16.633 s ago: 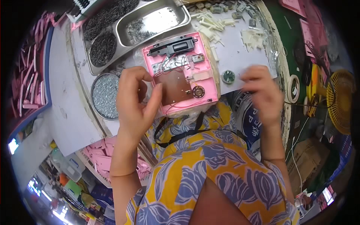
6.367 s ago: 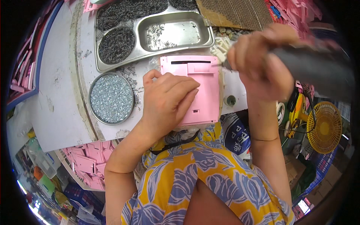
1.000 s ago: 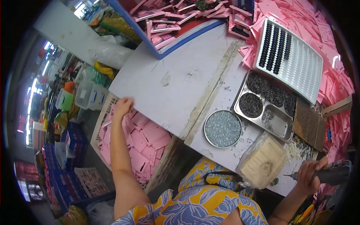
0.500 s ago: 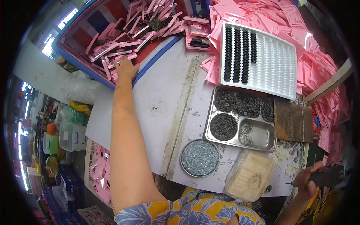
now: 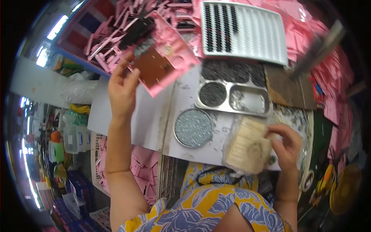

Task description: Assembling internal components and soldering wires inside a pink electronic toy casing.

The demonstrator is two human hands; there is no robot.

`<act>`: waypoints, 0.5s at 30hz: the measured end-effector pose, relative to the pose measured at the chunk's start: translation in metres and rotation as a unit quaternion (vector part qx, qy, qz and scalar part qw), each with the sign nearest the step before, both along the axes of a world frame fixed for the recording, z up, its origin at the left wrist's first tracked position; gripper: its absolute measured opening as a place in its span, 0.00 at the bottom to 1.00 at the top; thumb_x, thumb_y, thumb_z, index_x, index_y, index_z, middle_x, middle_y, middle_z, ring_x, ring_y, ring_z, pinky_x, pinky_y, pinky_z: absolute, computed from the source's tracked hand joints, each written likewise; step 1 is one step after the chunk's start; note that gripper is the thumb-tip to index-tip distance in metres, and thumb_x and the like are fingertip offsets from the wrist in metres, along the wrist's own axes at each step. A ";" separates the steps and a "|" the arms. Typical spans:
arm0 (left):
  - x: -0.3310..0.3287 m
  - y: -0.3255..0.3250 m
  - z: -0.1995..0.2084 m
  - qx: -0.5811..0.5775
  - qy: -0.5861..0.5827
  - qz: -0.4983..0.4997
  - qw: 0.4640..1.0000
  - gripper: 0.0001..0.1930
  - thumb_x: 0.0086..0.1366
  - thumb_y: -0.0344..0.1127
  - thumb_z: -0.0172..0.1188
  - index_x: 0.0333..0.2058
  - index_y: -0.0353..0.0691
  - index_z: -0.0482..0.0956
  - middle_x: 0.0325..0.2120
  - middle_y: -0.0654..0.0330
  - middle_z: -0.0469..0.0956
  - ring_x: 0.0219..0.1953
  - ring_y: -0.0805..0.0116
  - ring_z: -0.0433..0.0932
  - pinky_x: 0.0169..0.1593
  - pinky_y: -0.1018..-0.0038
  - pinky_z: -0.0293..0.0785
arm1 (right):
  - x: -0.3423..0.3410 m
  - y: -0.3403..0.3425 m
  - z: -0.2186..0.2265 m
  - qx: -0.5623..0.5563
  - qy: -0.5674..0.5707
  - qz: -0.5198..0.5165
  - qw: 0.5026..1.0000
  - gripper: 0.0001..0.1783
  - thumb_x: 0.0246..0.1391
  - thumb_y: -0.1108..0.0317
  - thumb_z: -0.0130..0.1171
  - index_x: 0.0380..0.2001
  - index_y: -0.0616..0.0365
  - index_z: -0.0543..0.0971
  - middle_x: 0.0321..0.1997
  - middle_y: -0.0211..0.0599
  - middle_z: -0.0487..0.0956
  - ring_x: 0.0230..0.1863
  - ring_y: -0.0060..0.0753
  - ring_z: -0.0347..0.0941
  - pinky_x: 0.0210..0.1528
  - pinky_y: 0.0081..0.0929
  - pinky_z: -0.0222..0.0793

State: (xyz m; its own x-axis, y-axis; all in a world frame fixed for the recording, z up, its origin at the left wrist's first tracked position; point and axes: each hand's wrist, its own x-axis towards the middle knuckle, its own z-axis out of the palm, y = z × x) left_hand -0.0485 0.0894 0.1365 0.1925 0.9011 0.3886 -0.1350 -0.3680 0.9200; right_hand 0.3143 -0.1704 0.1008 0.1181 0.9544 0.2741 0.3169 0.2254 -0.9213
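My left hand (image 5: 123, 91) grips the edge of a pink plastic casing (image 5: 178, 46), lifted above the left part of the table. A brown circuit board (image 5: 154, 69) and a black part (image 5: 136, 33) show on the casing's inner side. My right hand (image 5: 286, 146) is over the right edge of a cream-coloured block in clear wrap (image 5: 249, 149). Its fingers are bent and apart from the thumb, with nothing visible between them; whether they touch the block I cannot tell. Behind my left hand, a blue-rimmed bin (image 5: 87, 65) holds many more pink pieces.
A round dish of small silvery pieces (image 5: 193, 128) stands mid-table. Beyond it are a metal compartment tray (image 5: 234, 109) of dark small parts and a white ridged tray (image 5: 262, 38) with black rows. Cardboard (image 5: 288, 91) lies beside them. Pink panels heap at the back right; a slanted post (image 5: 317, 50) crosses there.
My left hand has come out of the bin with the pink casing and moved nearer. My right hand no longer holds the dark hand tool and has moved left to the wrapped block.
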 end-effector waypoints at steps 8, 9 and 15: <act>0.108 -0.161 -0.085 -0.244 -0.008 -0.274 0.930 0.33 0.66 0.20 0.57 0.69 0.32 0.59 0.67 0.52 0.65 0.62 0.66 0.72 0.59 0.71 0.76 | -0.012 0.005 -0.061 -0.125 0.460 0.114 0.872 0.31 0.70 0.51 0.51 0.64 0.65 0.68 0.62 0.41 0.75 0.59 0.32 0.75 0.61 0.33 0.70; 0.121 -0.172 -0.096 -0.222 0.009 -0.272 0.936 0.33 0.67 0.20 0.57 0.69 0.33 0.59 0.67 0.51 0.64 0.63 0.66 0.70 0.59 0.71 0.76 | -0.004 -0.006 -0.062 -0.119 0.412 0.088 0.899 0.29 0.70 0.52 0.52 0.62 0.65 0.70 0.61 0.39 0.77 0.57 0.31 0.76 0.59 0.32 0.72; 0.146 -0.205 -0.107 0.166 0.422 -0.160 0.877 0.40 0.58 0.30 0.69 0.68 0.35 0.63 0.59 0.45 0.67 0.56 0.46 0.69 0.63 0.58 0.63 | 0.011 -0.056 -0.093 -0.064 -0.202 -0.209 0.955 0.19 0.56 0.65 0.66 0.46 0.66 0.77 0.34 0.46 0.74 0.37 0.47 0.69 0.42 0.39 0.67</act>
